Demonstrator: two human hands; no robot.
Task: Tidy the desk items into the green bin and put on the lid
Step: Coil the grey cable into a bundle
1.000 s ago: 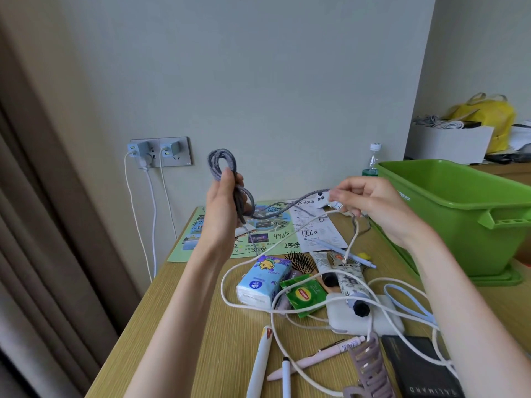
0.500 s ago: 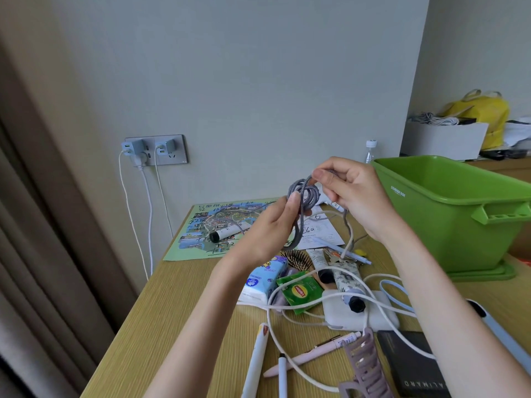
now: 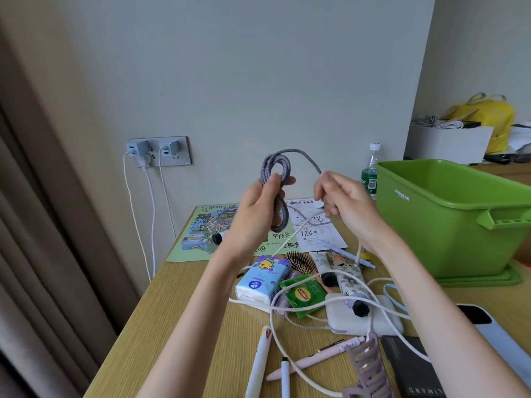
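My left hand [image 3: 258, 208] grips a coiled grey braided cable [image 3: 274, 170] above the wooden desk [image 3: 186, 326]. One strand arcs over to my right hand [image 3: 342, 202], which pinches the cable's loose end. The green bin [image 3: 448, 216] stands at the right on its green lid [image 3: 482, 278]; what I can see of its inside holds nothing. Below my hands lie a tissue pack [image 3: 263, 280], a green tea sachet [image 3: 303, 294], a hairbrush [image 3: 298, 261], two tubes [image 3: 349, 282], a white power bank [image 3: 362, 317] and loose white cables [image 3: 275, 337].
A map sheet [image 3: 207, 231] and a written paper [image 3: 313, 231] lie at the back of the desk. Pens [image 3: 313, 359], a hair claw [image 3: 365, 366], a dark notebook [image 3: 408, 366] and a phone [image 3: 497, 334] sit near the front. Chargers hang from a wall socket [image 3: 159, 150]. A bottle [image 3: 370, 170] stands behind the bin.
My hands came together and then parted again. The left hand lifted the grey coil, and another loop now arcs from it to my right hand.
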